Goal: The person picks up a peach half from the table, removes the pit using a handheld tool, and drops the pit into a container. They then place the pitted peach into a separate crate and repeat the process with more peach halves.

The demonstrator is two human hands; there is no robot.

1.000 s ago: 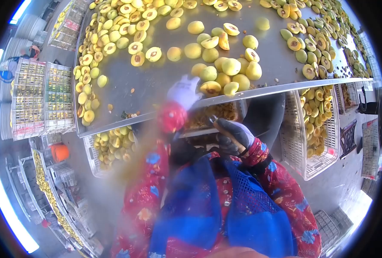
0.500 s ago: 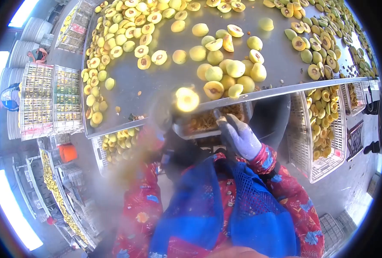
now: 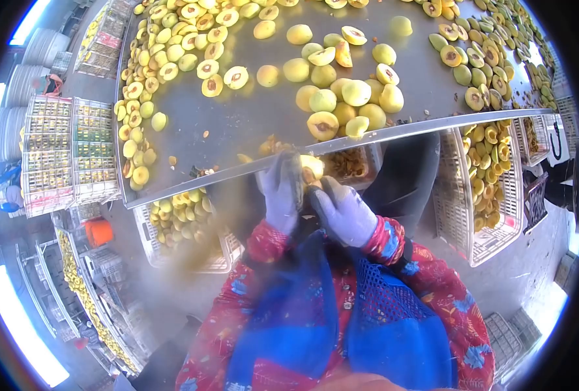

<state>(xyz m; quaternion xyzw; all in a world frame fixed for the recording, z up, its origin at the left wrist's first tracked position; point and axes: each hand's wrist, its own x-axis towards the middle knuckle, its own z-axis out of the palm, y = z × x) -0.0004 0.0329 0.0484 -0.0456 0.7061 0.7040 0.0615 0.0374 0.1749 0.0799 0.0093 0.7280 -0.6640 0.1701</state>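
Both hands, in pale purple gloves with dark finger areas, meet just below the table's front edge. My left hand (image 3: 280, 192) is closed around the left side of a halved yellow stone fruit (image 3: 312, 167), cut face showing. Close against its lower right side is my right hand (image 3: 349, 214), fingers curled; whatever they grip is hidden. Behind the hands, below the edge, stands a crate (image 3: 373, 156) with brownish fruit scraps. On the metal table (image 3: 237, 124), a pile of whole and halved stone fruit (image 3: 356, 93) lies just beyond the hands.
More halves (image 3: 186, 62) spread over the table's left side, greener ones (image 3: 478, 72) on the right. Under the edge stand a crate of halves (image 3: 226, 251) at left and another (image 3: 441, 212) at right. Stacked crates (image 3: 49, 150) and an orange bucket (image 3: 98, 232) stand further left.
My left hand, blurred beside a bright fruit half before, has come in to meet my right hand. The fruit half is now between them, lower and further right. The view has shifted slightly.
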